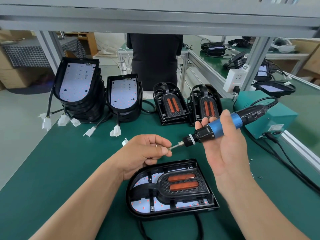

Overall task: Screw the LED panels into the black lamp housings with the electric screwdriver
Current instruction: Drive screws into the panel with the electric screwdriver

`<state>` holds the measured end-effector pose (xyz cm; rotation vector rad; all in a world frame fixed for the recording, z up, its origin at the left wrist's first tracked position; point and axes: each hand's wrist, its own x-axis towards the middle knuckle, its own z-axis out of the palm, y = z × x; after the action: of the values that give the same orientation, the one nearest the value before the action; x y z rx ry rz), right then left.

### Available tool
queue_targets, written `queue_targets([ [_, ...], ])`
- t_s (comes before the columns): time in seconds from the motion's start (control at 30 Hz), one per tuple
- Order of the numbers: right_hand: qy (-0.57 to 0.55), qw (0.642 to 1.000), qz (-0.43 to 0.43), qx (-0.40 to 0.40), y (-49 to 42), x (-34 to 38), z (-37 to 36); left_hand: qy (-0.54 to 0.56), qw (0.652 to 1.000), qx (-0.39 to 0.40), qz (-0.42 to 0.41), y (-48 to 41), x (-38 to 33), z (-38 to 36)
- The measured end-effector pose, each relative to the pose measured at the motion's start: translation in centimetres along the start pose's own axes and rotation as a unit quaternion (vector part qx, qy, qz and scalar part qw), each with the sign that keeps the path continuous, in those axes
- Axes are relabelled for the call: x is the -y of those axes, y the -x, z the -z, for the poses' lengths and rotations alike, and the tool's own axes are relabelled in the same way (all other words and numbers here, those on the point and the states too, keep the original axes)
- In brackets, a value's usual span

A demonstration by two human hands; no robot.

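A black lamp housing (173, 210) lies flat on the green table (69, 161) in front of me, its white LED panel (143, 206) showing under a black frame with two orange lenses. My right hand (225, 153) grips the blue and black electric screwdriver (218, 129), held above the housing with the bit pointing left. My left hand (147, 153) pinches a small screw (168, 148) at the bit's tip.
Two stacks of housings with LED panels (78, 87) (123, 96) stand at the back left, their white plugs on the table. Two stacks with orange lenses (170, 104) (206, 104) stand behind the hands. A teal power box (270, 118) with black cables sits right. A person in black stands behind the table.
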<state>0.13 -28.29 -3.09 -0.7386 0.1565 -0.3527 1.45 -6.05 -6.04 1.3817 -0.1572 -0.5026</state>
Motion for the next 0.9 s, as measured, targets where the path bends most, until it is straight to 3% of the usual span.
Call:
queue_targets([
  [0.37,-0.1,0.993,-0.015,-0.054,-0.5,0.7,0.7,-0.039,0.999,-0.024,0.01,0.5,-0.7,0.2],
  [0.57,-0.112,0.994,-0.001,-0.003,-0.8,3.1,0.6,-0.279,0.96,0.011,0.004,1.5,-1.4,0.1],
  [0.7,-0.101,0.993,-0.009,0.053,-0.6,4.4,0.8,-0.356,0.934,0.038,-0.006,1.9,-1.7,-0.5],
  [0.9,-0.041,0.991,0.004,0.128,0.2,5.1,0.4,-0.397,0.917,0.002,-0.036,2.0,-1.8,-0.2],
])
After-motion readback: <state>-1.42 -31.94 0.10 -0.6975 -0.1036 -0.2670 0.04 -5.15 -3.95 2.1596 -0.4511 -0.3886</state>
